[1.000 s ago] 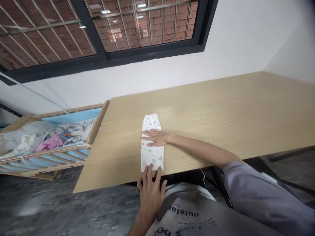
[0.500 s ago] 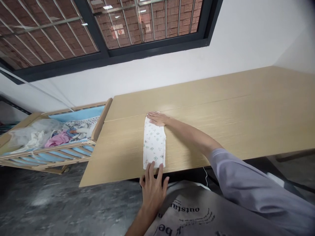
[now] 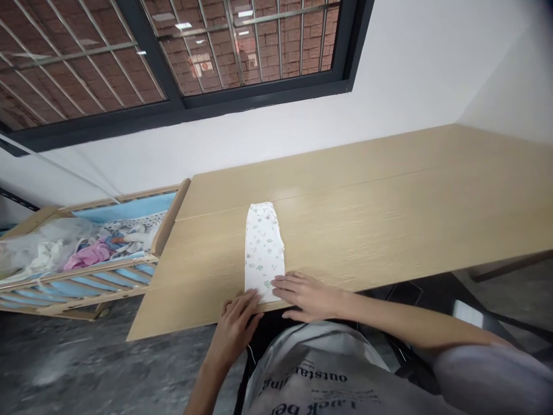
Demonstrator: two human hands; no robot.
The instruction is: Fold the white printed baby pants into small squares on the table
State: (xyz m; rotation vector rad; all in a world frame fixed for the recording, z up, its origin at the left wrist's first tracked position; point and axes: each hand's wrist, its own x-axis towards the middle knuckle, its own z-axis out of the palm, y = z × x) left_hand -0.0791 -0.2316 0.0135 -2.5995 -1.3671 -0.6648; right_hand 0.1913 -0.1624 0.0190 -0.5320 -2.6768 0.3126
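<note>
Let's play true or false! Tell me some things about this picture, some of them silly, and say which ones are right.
1. The white printed cloth lies on the table. True.
2. The right hand is at the cloth's far end. False: it is at the near end.
3. The left hand is at the cloth's near end. True.
4. The window frame is yellow. False: it is dark.
5. Something pink lies in the crib. True.

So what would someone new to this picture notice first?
Probably the white patterned cloth on the wide wood-toned table, with the left hand and right hand at its near corners. Next, perhaps the bright pink cloth in the wooden crib on the left, then the dark-framed window with bars above the table.
</note>
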